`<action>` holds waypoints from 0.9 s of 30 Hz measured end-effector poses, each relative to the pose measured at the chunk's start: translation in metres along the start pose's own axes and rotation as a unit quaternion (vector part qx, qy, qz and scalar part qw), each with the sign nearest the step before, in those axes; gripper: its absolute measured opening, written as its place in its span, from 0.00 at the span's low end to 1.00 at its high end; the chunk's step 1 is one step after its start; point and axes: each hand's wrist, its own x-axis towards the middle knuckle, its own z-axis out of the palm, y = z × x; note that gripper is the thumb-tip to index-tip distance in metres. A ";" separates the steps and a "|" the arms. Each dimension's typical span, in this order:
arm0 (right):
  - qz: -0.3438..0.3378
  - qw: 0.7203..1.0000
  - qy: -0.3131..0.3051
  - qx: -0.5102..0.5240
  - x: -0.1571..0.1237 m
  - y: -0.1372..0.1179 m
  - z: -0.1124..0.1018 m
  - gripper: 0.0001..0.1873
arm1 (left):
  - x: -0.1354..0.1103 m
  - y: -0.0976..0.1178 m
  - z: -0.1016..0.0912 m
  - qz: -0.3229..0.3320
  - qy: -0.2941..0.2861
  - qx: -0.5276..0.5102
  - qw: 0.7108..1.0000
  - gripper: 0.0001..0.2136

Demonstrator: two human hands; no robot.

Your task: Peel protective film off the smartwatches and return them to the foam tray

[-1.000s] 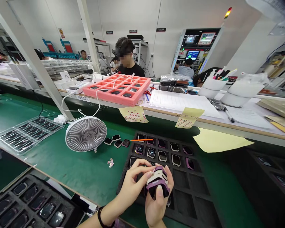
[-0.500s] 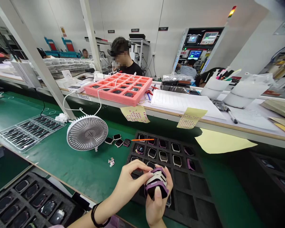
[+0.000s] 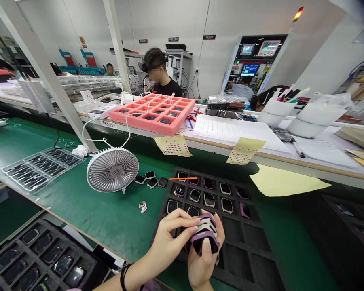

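My right hand [image 3: 200,264] is wrapped round a stack of several strapless smartwatch cases [image 3: 205,232], purple and silver-white with dark screens. Its thumb presses on the dark face of the nearest purple one. From the left, my left hand [image 3: 174,234] pinches at the side of the same stack with thumb and fingers together; the exact spot between the fingertips is partly hidden. Both hands are above a black foam tray [image 3: 255,242], whose back rows hold several smartwatches, such as a silver one [image 3: 209,199]. The tray's front right pockets show bare foam.
An orange stick [image 3: 183,178] lies over the tray's back edge. Left of it are loose watches [image 3: 152,183], small paper bits [image 3: 143,207] and a round fan [image 3: 113,169]. Another watch tray [image 3: 48,258] stands lower left. A shelf with a pink foam tray [image 3: 172,128] runs behind.
Both hands and the stack have shifted slightly right in view. My left fingers have moved a little along the stack, uncovering a silver watch in the tray behind them.
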 end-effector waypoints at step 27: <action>-0.136 0.989 -0.010 0.064 -0.001 -0.010 0.009 0.24 | -0.008 0.007 0.002 0.073 0.087 0.039 0.993 0.06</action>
